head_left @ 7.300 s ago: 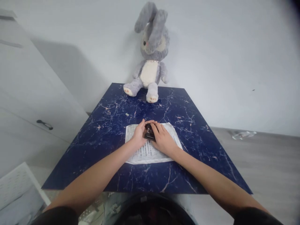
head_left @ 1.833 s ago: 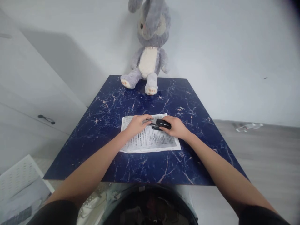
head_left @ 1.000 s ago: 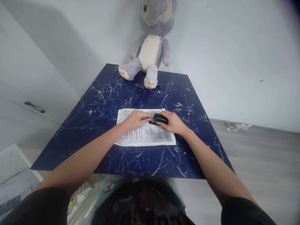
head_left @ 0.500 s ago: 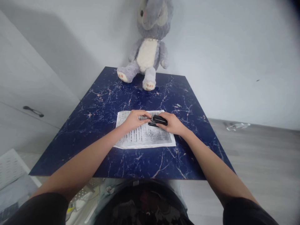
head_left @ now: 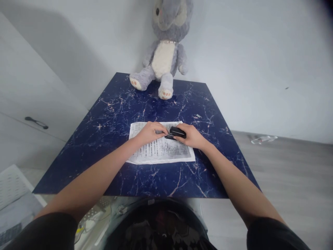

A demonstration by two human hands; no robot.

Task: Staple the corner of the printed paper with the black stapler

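Note:
A black stapler (head_left: 178, 131) is gripped in my right hand (head_left: 191, 135), thumb on the near side and fingers over the far side. Its top arm stands apart from the base at the left end. There, the fingertips of my left hand (head_left: 152, 133) are pinched together, touching or nearly touching the stapler. Whatever lies between those fingertips is too small to make out. Beneath both hands is a stack of printed paper sheets (head_left: 156, 157), slightly creased, with rows of dark text.
The sheets lie on a dark blue marbled table (head_left: 156, 180). A grey plush toy (head_left: 163, 62) sits at its back edge against the wall. A small pale scrap (head_left: 198, 116) lies right of centre. White perforated containers (head_left: 11, 184) stand at the lower left.
My left fingertips have closed a little more at the stapler's left end. The stapler and my right hand have hardly moved, and the sheets stay in place.

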